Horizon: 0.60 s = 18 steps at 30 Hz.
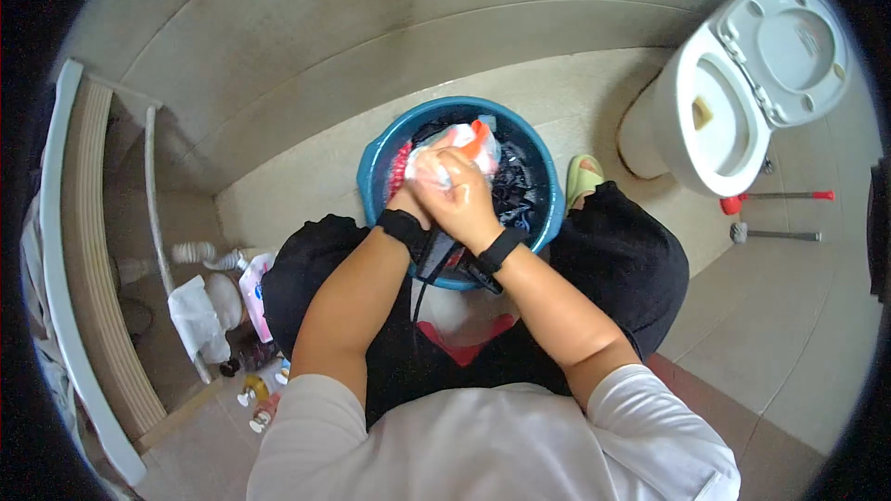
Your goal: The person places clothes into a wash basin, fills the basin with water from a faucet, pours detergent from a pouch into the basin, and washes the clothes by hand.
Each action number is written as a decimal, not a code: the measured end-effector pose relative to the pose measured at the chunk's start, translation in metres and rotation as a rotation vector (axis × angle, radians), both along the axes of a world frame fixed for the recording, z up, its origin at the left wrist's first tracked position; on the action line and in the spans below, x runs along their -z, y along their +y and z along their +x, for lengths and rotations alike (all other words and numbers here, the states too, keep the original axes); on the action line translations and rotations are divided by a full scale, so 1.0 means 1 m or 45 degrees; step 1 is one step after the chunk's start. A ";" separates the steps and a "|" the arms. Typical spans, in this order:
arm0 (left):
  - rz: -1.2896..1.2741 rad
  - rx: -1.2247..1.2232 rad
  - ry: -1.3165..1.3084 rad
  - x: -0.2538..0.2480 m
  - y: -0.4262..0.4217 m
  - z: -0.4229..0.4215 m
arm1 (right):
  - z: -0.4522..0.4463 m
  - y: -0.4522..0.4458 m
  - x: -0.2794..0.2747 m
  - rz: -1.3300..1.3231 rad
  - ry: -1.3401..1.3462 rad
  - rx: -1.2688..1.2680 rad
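A blue plastic basin [369, 176] stands on the floor between my knees, holding dark wet clothes [520, 181] and a red patterned cloth [399, 170]. Over it, my right hand [459, 206] is closed round a bunched white garment with orange parts [476, 141]. My left hand [408, 202] presses against the right one at the same garment, its fingers mostly hidden behind the right hand and the cloth. White suds or wet fabric show between the hands. Each wrist wears a black band [499, 250].
A toilet [668, 121] with raised lid stands to the right, near a red plunger [731, 204] and a toilet brush [740, 233]. At left are a white-framed rack [65, 223], a pink packet [257, 292] and several bottles [264, 408]. A tiled wall [325, 19] rises behind the basin.
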<state>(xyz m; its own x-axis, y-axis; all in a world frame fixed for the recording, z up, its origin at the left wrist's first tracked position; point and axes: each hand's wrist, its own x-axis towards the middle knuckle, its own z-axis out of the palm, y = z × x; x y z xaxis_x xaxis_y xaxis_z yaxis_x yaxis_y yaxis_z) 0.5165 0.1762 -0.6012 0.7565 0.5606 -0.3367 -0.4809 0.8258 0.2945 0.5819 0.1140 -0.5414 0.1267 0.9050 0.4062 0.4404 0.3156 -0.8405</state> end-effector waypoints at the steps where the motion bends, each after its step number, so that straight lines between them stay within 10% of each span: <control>1: -0.039 -0.005 -0.006 0.010 0.004 0.005 | -0.002 0.007 0.005 0.035 0.046 0.013; 4: 0.097 -0.004 -0.259 0.016 0.005 -0.004 | 0.000 0.027 0.027 -0.218 0.368 0.097; 10: -0.032 -0.071 0.814 0.001 -0.012 -0.003 | 0.049 0.055 0.103 -0.773 0.763 0.286; 18: 0.141 0.132 0.544 -0.007 -0.007 -0.009 | 0.075 0.020 0.051 -1.167 1.671 -0.432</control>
<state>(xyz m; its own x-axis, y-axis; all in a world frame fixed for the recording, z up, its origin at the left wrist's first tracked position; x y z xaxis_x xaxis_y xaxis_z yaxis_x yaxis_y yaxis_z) 0.5080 0.1691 -0.5942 0.6166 0.5393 -0.5735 -0.2131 0.8157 0.5378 0.6564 0.1343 -0.5922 -0.3115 0.8255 -0.4705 -0.6669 -0.5427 -0.5106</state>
